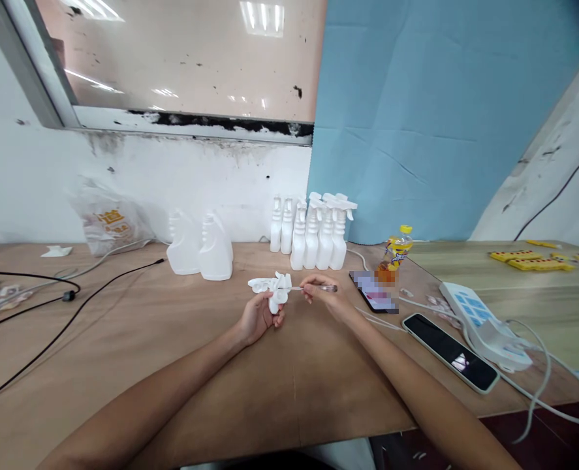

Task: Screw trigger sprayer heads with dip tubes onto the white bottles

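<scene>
My left hand point(260, 318) is closed round a white spray head point(278, 295) above the middle of the brown table. From the right, my right hand point(321, 292) grips a screwdriver point(329, 288) by its clear handle. Its thin metal shaft points left and reaches the spray head; whether the tip touches is too small to tell. Another white piece point(258, 284) lies just left of the spray head, partly overlapped by it.
White spray bottles point(311, 241) stand at the back centre, with two larger white bottles point(215, 251) to their left. On the right are a drink bottle point(397, 249), two phones point(450, 351), a power strip point(485, 326) and cables. Black cables point(68, 296) cross the left side.
</scene>
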Demonstrator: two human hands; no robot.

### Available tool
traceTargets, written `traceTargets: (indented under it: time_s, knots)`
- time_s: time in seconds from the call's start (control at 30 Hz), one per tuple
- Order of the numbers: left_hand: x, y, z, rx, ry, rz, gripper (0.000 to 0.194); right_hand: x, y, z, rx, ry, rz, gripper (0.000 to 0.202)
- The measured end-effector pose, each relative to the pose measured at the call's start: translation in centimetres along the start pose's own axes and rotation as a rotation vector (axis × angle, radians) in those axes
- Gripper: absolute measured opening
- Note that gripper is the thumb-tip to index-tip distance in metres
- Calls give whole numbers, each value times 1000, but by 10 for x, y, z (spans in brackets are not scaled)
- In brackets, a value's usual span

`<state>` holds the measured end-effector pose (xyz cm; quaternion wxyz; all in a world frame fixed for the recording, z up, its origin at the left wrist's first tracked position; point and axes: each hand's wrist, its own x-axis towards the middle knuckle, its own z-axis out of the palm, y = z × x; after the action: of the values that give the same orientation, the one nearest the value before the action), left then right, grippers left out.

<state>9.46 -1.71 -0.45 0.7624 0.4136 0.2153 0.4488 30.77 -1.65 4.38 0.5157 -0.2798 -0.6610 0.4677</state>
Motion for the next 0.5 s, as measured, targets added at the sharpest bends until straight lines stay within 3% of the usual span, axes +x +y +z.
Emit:
traceTargets:
  time_s: [0.07, 0.23, 0.5]
  knots:
    - [0, 0, 1, -2, 1, 4, 21, -3, -4, 1, -113, -16, -27, 25]
    - [0, 0, 2, -5, 5, 32, 21, -8, -7, -3, -197, 89, -122, 22]
    - [0, -2, 3, 14, 17, 64, 21, -13, -9, 2, -595, -110, -364, 6]
